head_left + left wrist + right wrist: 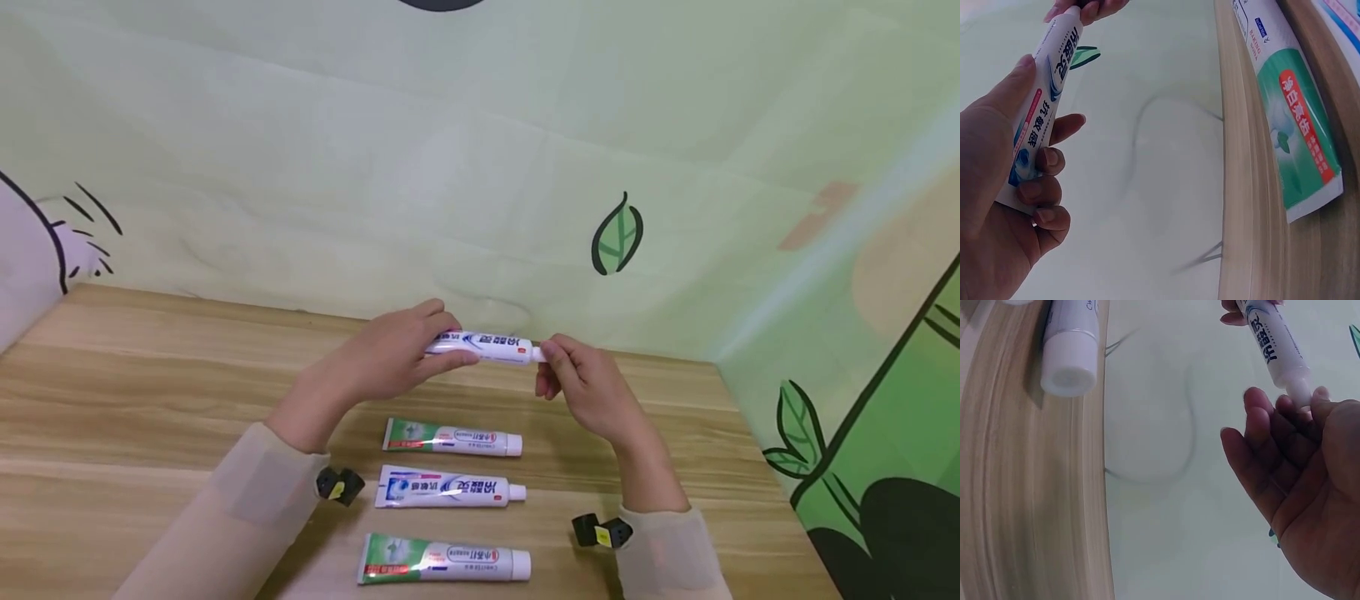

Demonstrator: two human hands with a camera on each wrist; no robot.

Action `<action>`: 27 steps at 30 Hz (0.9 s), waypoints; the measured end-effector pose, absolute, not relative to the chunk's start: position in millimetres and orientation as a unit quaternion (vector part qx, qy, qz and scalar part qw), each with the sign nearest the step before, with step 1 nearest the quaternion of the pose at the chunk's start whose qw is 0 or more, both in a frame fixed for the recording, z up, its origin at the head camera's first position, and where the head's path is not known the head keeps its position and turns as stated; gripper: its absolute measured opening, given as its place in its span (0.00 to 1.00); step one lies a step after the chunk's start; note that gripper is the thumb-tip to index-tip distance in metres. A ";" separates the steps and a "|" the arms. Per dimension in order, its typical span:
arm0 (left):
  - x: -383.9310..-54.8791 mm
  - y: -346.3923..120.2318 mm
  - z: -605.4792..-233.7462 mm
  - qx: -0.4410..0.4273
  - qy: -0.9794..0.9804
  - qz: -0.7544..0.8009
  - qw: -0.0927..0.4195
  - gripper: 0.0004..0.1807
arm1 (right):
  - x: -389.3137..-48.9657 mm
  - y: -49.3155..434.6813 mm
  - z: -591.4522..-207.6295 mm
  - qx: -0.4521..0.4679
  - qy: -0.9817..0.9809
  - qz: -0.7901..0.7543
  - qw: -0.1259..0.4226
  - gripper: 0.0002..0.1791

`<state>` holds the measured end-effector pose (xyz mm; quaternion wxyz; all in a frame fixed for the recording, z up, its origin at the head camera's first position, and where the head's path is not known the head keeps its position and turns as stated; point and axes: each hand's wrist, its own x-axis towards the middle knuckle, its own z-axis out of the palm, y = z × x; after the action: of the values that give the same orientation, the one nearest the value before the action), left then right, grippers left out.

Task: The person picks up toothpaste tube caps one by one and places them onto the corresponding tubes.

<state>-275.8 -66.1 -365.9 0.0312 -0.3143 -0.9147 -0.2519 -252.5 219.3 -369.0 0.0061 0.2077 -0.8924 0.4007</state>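
A white and blue toothpaste tube (491, 347) is held up above the back of the table, lying roughly level with its cap end to the right. My left hand (390, 354) grips its body, the thumb along the front and the fingers curled behind, as the left wrist view also shows on the tube (1045, 94). At the other end, my right hand (592, 383) pinches the small white cap (1299, 392) between thumb and forefinger. The right hand's other fingers (1260, 462) are loosely bent, off the tube. Whether the cap is loosened I cannot tell.
Three toothpaste tubes lie in a column on the wooden table (187, 367): a green and white one (453, 437), a white and blue one (452, 487), and another green and white one (445, 560) nearest me. A printed cloth wall (337, 183) rises behind the table.
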 end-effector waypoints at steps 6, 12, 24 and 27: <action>-275.1 -67.7 -365.2 -0.315 -0.914 -0.253 0.025 0.28 | -253.1 218.1 -369.3 0.201 -0.890 0.408 0.003 0.19; -276.6 -72.0 -362.6 -0.305 -0.917 -0.255 0.030 0.29 | -253.8 217.9 -364.7 0.210 -0.875 0.436 0.033 0.09; -276.2 -72.2 -364.3 -0.305 -0.918 -0.253 0.030 0.29 | -250.0 216.7 -362.7 0.212 -0.886 0.403 0.085 0.09; -275.9 -70.5 -363.8 -0.309 -0.917 -0.250 0.031 0.29 | -248.8 217.8 -363.2 0.202 -0.889 0.401 0.084 0.08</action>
<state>-275.9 -70.5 -363.8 0.0308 -0.3087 -0.9173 -0.2497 -248.8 217.8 -363.2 0.0835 0.2023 -0.8894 0.4013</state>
